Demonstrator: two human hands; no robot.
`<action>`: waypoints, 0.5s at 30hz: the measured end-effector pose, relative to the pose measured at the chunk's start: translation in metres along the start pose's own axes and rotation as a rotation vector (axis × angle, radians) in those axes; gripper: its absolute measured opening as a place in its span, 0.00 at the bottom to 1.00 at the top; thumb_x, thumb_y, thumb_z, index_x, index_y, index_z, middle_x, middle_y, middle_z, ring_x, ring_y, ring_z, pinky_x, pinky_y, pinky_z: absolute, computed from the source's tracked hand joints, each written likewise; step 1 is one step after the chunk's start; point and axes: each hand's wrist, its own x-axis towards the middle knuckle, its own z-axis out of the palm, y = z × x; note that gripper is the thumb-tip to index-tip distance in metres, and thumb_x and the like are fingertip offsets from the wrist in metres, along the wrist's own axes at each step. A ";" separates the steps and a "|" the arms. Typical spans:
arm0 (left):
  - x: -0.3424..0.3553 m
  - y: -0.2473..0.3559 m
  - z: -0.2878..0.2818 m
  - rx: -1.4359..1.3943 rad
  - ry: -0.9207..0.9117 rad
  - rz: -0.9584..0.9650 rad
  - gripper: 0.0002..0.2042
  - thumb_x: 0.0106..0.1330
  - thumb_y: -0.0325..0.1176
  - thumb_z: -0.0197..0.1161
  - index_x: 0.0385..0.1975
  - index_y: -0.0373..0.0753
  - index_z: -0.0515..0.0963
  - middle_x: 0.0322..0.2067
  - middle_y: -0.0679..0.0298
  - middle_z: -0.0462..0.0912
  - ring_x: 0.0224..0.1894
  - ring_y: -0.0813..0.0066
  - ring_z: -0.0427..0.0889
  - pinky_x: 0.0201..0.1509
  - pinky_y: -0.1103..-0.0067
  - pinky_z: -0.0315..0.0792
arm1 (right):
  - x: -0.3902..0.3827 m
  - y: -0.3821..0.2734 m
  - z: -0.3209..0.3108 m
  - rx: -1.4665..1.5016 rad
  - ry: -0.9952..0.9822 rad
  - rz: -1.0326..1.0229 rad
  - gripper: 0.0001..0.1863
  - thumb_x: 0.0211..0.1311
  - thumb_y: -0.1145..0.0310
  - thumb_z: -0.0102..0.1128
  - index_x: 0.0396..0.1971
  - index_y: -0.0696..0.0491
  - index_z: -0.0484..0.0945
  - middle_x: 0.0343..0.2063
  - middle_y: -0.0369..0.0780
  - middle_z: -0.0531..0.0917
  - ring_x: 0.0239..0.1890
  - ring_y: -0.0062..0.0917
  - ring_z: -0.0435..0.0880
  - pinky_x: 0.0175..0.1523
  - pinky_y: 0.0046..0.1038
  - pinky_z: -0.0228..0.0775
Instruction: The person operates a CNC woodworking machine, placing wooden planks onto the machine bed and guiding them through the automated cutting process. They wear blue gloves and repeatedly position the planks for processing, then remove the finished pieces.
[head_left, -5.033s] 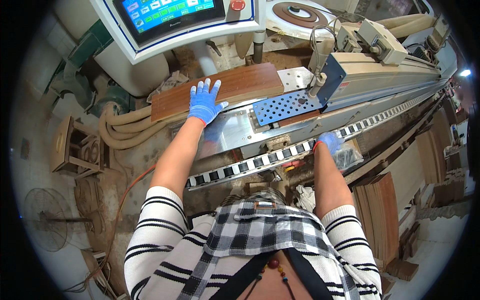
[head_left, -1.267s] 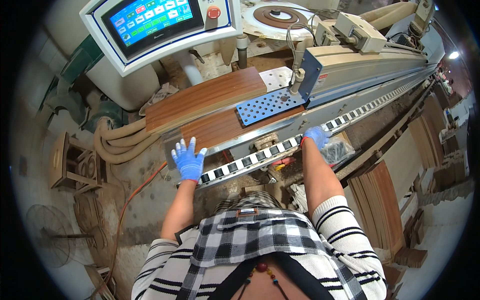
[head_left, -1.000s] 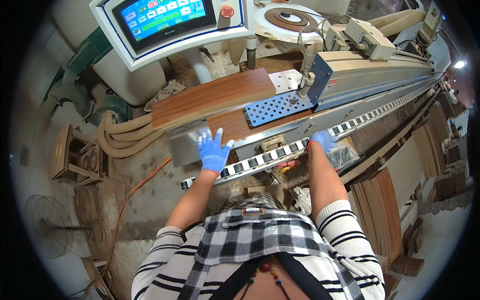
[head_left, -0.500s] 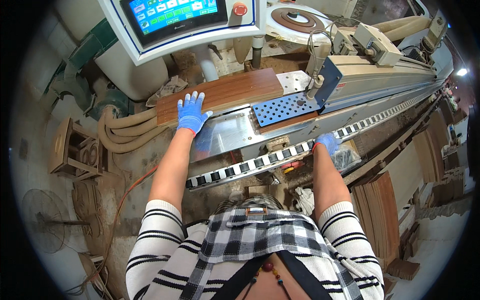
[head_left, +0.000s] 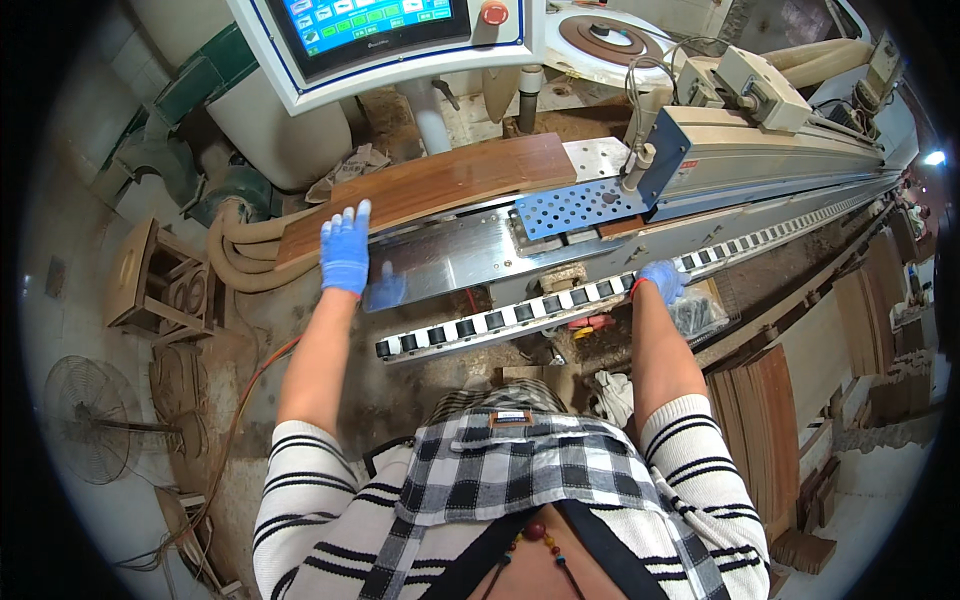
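Observation:
My left hand (head_left: 345,252), in a blue glove with pale fingertips, has its fingers stretched out against the near edge of a brown wooden board (head_left: 455,177). The long board lies on the machine behind a shiny metal table (head_left: 440,258). My right hand (head_left: 660,280), also gloved in blue, is at the roller rail (head_left: 510,318) along the machine's front. Its fingers look curled over the rail, though they show only in part. A blue perforated plate (head_left: 575,208) sits right of the metal table, with a strip of brown wood partly under it.
A control screen panel (head_left: 370,35) with a red button (head_left: 494,13) overhangs the machine. Thick hoses (head_left: 232,245) run at its left end. A standing fan (head_left: 92,420) and wooden stool (head_left: 160,280) are at left. Stacked boards (head_left: 755,425) stand at right.
My left hand has moved left along the board, fingers now closer together. Brown wood reaches farther left than before. My right hand stays at the rail. The whole view has shifted slightly.

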 end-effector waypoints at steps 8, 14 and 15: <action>-0.126 -0.032 -0.018 -0.138 0.202 0.044 0.27 0.56 0.17 0.51 0.58 0.42 0.69 0.56 0.58 0.72 0.61 0.59 0.68 0.67 0.65 0.58 | 0.009 0.005 0.011 0.069 0.082 0.008 0.25 0.62 0.50 0.47 0.53 0.51 0.67 0.48 0.47 0.72 0.47 0.44 0.77 0.49 0.43 0.70; -0.163 0.002 -0.028 -0.186 0.012 0.121 0.26 0.55 0.21 0.52 0.58 0.43 0.69 0.56 0.58 0.72 0.60 0.57 0.68 0.67 0.62 0.56 | 0.000 0.002 0.004 -0.019 -0.007 -0.018 0.30 0.67 0.49 0.40 0.63 0.50 0.58 0.53 0.47 0.70 0.52 0.43 0.73 0.52 0.42 0.70; -0.159 0.009 -0.024 -0.171 -0.022 0.149 0.25 0.58 0.26 0.55 0.59 0.43 0.68 0.57 0.57 0.71 0.60 0.57 0.67 0.67 0.63 0.56 | 0.001 0.002 0.005 -0.024 -0.005 -0.015 0.30 0.67 0.49 0.40 0.62 0.51 0.58 0.53 0.47 0.70 0.52 0.43 0.73 0.52 0.42 0.70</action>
